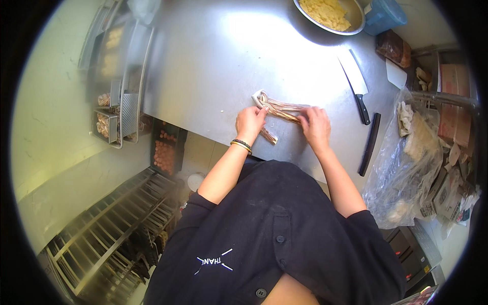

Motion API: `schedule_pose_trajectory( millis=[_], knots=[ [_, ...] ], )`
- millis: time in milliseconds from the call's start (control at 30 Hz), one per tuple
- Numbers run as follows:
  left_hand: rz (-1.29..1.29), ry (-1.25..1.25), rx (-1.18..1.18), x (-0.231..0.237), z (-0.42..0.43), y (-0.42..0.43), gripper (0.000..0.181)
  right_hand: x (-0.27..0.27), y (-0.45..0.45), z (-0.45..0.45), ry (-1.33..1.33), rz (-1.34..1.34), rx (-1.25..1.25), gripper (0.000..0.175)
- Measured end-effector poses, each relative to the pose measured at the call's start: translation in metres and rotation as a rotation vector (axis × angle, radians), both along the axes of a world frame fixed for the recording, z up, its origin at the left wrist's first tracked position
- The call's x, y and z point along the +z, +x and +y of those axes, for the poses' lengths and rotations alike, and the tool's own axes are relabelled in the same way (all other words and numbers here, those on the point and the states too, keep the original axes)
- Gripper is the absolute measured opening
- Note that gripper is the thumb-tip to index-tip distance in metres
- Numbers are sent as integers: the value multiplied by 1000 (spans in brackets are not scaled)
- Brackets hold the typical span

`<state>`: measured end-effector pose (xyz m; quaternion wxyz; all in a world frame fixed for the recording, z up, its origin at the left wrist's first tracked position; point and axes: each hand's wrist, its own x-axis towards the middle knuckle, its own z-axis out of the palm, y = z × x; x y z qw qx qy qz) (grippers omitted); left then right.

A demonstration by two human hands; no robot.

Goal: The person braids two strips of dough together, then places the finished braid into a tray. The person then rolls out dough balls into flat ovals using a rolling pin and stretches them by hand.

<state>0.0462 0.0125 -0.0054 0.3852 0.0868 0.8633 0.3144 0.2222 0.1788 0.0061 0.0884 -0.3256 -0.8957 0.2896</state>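
Strips of striped brown-and-cream layered dough (pixel 282 108) lie on the steel worktable (pixel 198 80), crossed over one another at their left end. My left hand (pixel 251 122) pinches the dough near that crossing. One strip end (pixel 270 136) angles down toward the table's front edge, beside my left fingers. At the right, the fingers of my right hand (pixel 315 126) close around the strands near their far ends; the exact grip is partly hidden. A pale loop of dough (pixel 257 96) curves at the upper left of the braid.
A cleaver (pixel 356 80) and a dark bar (pixel 370 145) lie on the right, near a clear plastic bag (pixel 400 171). Behind them stand a metal bowl (pixel 356 28) of yellow mash and a blue container (pixel 385 17). Loaf tins (pixel 110 129) with twisted dough sit on trays at left.
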Motion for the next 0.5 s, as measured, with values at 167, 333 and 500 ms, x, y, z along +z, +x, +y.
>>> schedule_pose_trajectory(
  millis=[167, 333, 500],
  knots=[
    [324, -71, -179, 15, -10, 5, 39, -12, 0, 31, 104, 52, 151, 37],
    [622, 36, -244, 22, 0, 14, 38, -8, -31, 47, -88, 114, 73, 21],
    [601, 90, -149, 15, 17, 16, 34, 39, -46, 55, -1123, -25, -179, 26]
  ],
)
